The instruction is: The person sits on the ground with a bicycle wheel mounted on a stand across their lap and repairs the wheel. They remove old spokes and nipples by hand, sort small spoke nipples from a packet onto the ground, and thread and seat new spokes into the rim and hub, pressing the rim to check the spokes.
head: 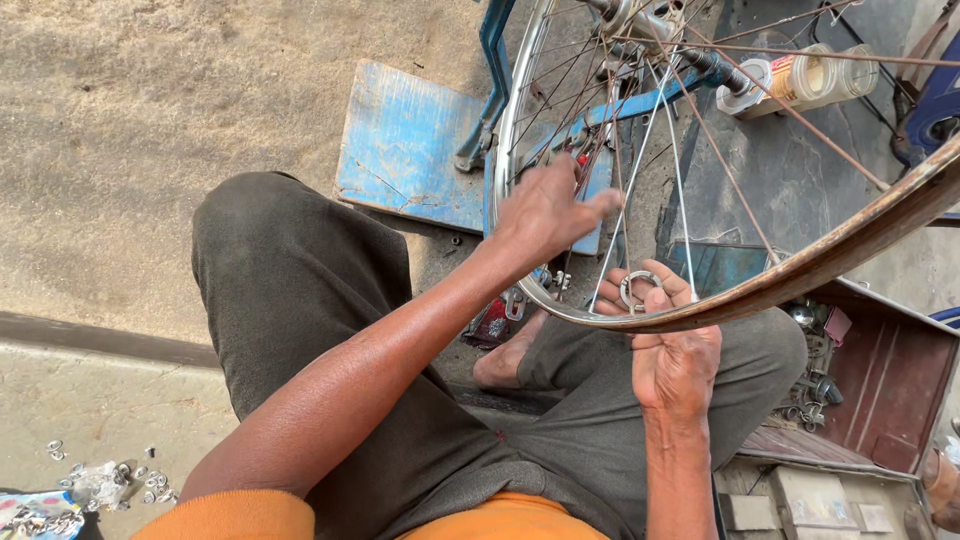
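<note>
Your left hand (545,210) reaches in among the thin steel spokes (640,150) of the bicycle wheel with the rusty brown rim (800,270), fingers spread loosely and closed on nothing you can see; the fingertips lie against the spokes near the rim's lower edge. Your right hand (670,350) sits just beneath the rim, palm up, its grip narrow: the thumb and fingers pinch a small round metal spoke wrench (638,290) pressed up against the inside of the rim, where a spoke meets it.

The wheel hangs tilted in a blue painted metal stand (495,80), with its silver hub (635,20) at the top of the view. A worn blue wooden board (410,150) lies flat on the ground behind the stand. Beyond the hub lies a clear plastic jar (810,75) on its side. To your right an open reddish-brown metal toolbox (890,380) holds small metal parts. On the concrete floor by your left knee lies a scatter of small silver nuts (110,480).
</note>
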A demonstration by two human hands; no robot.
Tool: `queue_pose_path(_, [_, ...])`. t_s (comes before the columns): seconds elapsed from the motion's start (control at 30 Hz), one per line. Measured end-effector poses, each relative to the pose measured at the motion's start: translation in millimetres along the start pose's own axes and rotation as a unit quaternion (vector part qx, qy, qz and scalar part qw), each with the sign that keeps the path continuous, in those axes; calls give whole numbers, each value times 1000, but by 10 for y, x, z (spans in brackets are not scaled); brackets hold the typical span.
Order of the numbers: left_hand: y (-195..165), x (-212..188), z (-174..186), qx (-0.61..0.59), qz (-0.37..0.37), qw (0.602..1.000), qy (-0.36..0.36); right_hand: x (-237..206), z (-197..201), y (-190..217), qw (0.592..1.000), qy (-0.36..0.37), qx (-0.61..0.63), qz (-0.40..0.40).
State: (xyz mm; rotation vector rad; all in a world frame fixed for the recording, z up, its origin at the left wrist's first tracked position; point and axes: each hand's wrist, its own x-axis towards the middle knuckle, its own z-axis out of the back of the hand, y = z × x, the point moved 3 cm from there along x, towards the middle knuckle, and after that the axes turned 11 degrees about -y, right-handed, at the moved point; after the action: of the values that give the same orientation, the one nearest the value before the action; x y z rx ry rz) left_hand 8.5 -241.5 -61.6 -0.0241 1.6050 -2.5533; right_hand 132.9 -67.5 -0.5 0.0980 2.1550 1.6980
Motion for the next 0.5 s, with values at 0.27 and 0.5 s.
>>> queue_pose_path(0.27, [-294, 62, 102, -214, -46, 976, -24, 86, 19, 121, 997, -30, -26, 66])
queue_pose_path(0.5, [-307, 49, -234, -151, 30, 988, 2, 204, -86, 361, 995, -21, 23, 94])
